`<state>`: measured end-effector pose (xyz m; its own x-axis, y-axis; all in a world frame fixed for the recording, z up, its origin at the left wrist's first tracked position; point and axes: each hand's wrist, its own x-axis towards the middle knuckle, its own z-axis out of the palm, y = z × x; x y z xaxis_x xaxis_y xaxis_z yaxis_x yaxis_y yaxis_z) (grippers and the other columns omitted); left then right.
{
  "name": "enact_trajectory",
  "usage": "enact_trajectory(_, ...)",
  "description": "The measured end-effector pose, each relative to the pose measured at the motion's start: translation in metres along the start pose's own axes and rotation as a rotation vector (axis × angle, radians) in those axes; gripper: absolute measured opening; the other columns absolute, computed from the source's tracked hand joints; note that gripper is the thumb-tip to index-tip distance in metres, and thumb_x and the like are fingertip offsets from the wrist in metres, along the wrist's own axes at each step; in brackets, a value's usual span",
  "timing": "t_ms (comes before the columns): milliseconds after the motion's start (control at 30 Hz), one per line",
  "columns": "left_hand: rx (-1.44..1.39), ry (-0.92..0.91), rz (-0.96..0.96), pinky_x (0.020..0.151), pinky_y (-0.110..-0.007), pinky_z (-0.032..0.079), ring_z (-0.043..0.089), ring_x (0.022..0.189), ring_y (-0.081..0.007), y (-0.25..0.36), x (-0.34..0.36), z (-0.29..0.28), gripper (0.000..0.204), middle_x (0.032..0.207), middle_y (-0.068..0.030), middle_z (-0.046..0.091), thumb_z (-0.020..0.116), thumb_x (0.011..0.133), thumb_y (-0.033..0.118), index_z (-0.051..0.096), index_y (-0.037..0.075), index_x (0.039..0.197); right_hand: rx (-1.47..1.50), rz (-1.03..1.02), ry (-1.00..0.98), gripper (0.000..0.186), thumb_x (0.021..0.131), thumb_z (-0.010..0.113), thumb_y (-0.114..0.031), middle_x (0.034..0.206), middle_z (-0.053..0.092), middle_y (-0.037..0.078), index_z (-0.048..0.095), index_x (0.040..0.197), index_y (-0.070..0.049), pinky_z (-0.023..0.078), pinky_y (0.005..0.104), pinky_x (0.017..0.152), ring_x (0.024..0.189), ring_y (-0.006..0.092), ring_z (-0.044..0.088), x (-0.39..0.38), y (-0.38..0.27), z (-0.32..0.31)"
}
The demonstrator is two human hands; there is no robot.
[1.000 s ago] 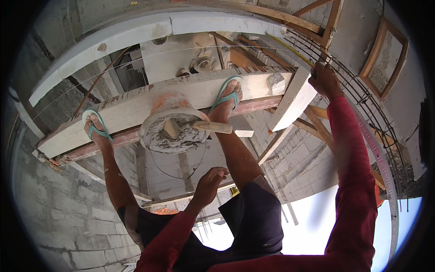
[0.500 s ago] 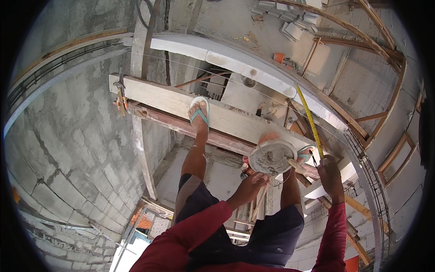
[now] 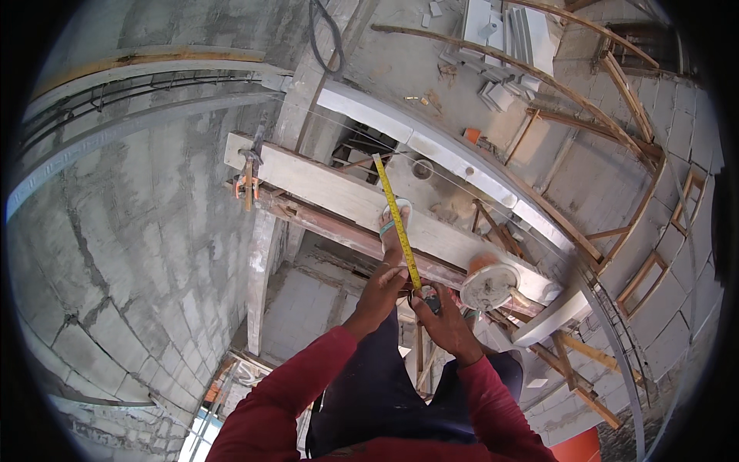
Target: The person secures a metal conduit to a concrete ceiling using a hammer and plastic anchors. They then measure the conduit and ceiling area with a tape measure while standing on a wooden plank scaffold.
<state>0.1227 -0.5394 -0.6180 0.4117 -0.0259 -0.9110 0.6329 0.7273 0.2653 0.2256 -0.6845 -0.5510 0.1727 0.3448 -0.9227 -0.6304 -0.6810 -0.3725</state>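
- The right hand (image 3: 446, 322) is wrapped around the dark case (image 3: 432, 301) of a tape measure (image 3: 401, 231), its fingers closed on it, low in the middle of the view.
- The left hand (image 3: 377, 299) is just beside it, with thumb and fingers bent together near the lower end of the yellow blade (image 3: 388, 192); whether they pinch the blade or merely sit next to it, I cannot tell.
- The blade is drawn out and runs up and slightly left from the hands, crossing in view over one foot (image 3: 390, 244) and a long pale plank (image 3: 331, 181). Its free end shows beyond the plank's far edge.
- The foot wears a flip-flop (image 3: 406, 205) with a turquoise strap and rests on the plank.
- A reddish beam (image 3: 327, 223) runs along the near side of the plank.
- Right of the hands, a bucket (image 3: 481, 266) holds grey mortar (image 3: 489, 289), and a wooden handle (image 3: 525, 299) sticks out at its right side.
- At the plank's left end is a tool (image 3: 249, 181) with orange parts; its exact kind is unclear.
- Beyond the plank, a row of white blocks (image 3: 446, 158) slants down to the right, with a thin string (image 3: 346, 127) near it.
- Red sleeves (image 3: 296, 389) cover both forearms, above dark shorts (image 3: 369, 400).
- A grey block wall (image 3: 146, 254) fills the left side.
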Motion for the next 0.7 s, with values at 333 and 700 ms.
enact_trajectory(333, 0.056, 0.227, -0.018, 0.073, -0.025, 0.051, 0.063, 0.081, -0.0074, 0.044, -0.039, -0.040, 0.028, 0.089, -0.0014, 0.068, 0.059, 0.106, 0.025, 0.070, 0.000, 0.111, 0.182, 0.059, -0.067, 0.065, 0.104, 0.061, -0.045, 0.111, 0.064, 0.014, 0.043, 0.145, 0.002, 0.058, 0.0316, 0.081, 0.096, 0.0145, 0.064, 0.009, -0.054, 0.069)
enact_trajectory(700, 0.112, 0.378, 0.081, 0.066, -0.025, 0.050, 0.063, 0.076, -0.0074, 0.113, -0.032, -0.111, 0.021, 0.088, -0.0020, 0.069, 0.062, 0.099, 0.019, 0.073, 0.002, 0.099, 0.660, 0.126, -0.445, 0.055, 0.103, 0.064, -0.053, 0.110, 0.059, -0.001, 0.051, 0.136, -0.012, 0.053, 0.0325, 0.089, 0.105, 0.0103, 0.057, 0.077, -0.092, 0.124)
